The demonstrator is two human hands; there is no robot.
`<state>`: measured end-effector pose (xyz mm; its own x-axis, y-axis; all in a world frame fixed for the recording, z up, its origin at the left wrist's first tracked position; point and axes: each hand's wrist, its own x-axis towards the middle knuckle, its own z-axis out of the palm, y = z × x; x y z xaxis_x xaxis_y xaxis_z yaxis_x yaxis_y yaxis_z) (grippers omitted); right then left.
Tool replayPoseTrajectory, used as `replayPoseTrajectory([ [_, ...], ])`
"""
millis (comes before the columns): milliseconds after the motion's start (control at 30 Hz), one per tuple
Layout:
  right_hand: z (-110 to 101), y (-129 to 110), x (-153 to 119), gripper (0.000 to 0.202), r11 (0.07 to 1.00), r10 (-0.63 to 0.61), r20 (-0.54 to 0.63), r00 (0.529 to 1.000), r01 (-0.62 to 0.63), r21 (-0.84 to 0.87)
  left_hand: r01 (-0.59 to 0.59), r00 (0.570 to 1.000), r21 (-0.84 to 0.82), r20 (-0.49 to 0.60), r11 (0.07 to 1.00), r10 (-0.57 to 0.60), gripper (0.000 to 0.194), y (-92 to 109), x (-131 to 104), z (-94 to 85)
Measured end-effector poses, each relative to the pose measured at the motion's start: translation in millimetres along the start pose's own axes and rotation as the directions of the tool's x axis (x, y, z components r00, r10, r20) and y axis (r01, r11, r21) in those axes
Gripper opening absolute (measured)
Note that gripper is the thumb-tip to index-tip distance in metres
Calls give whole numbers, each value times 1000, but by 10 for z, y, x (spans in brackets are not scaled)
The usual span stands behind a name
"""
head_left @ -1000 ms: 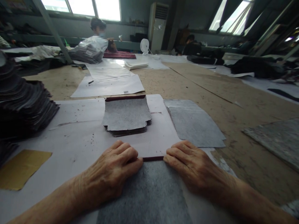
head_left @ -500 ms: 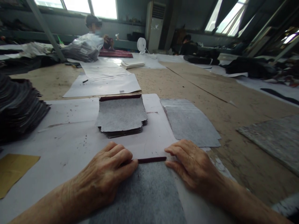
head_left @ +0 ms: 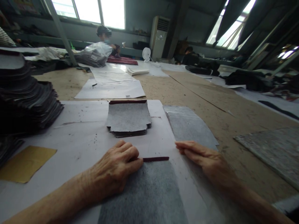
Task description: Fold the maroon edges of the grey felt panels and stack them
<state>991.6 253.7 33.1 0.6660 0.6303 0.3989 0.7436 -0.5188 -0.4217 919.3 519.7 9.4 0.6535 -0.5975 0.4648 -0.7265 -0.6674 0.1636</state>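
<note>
On our desk [head_left: 161, 84], our left grip [head_left: 118, 165] is pinching a panel [head_left: 147, 193], likely flattening its fold [head_left: 157, 159]; our right grip [head_left: 205, 155] is hovering uncurled, empty.

At twelve o'clock, a white fan [head_left: 146, 54] stands on the far side of the brown tabletop [head_left: 198, 85], with a tall air conditioner [head_left: 160, 35] behind it. Toward eleven, a person [head_left: 103, 32] sits beneath a bright window [head_left: 88, 12], a dark red cloth [head_left: 125, 61] on the table nearby. At ten, a filled plastic bag [head_left: 94, 55] lies beside a slanting pole [head_left: 59, 29]; nearer lie white paper sheets [head_left: 112, 88]. Between one and two, another person [head_left: 188, 57] sits in shadow. Past two, dark bundles [head_left: 247, 77] are heaped, probably fabric, though the gloom blurs them. Toward half past three lies a mottled grey slab [head_left: 268, 151].
</note>
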Motion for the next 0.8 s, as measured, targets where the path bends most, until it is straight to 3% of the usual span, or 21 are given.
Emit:
replayPoseTrajectory([
  [67, 69, -76, 71, 21, 999, 39, -95, 995, -37, 15, 0, 1000, 19, 19, 1000, -1, 30, 2, -12, -3],
  [133, 218, -235, 128, 24, 996, -83, -121, 989, 79, -37, 0, 1000, 38, 25, 999, -1, 30, 8, -23, -5],
  [233, 499, -513, 159, 31, 953, -265, -62, 962, 251, -167, 7, 1000, 40, 22, 999, -8, 29, 16, -28, -5],
  [333, 687, -662, 138, 31, 911, -312, -20, 950, 293, -291, 18, 999, 18, 34, 1000, -18, 29, 8, -28, -8],
  [433, 718, -662, 111, 30, 884, -347, -6, 938, 325, -336, 35, 999, -72, -11, 997, -36, 33, -27, -57, -29],
  [567, 675, -611, 111, 31, 879, -348, 15, 937, 332, -342, 131, 988, -205, -58, 970, -145, 32, -93, -154, -116],
  [800, 693, -598, 126, 42, 870, -376, 6, 927, 355, -341, 80, 996, -72, -21, 994, -82, 32, -161, -325, -261],
])
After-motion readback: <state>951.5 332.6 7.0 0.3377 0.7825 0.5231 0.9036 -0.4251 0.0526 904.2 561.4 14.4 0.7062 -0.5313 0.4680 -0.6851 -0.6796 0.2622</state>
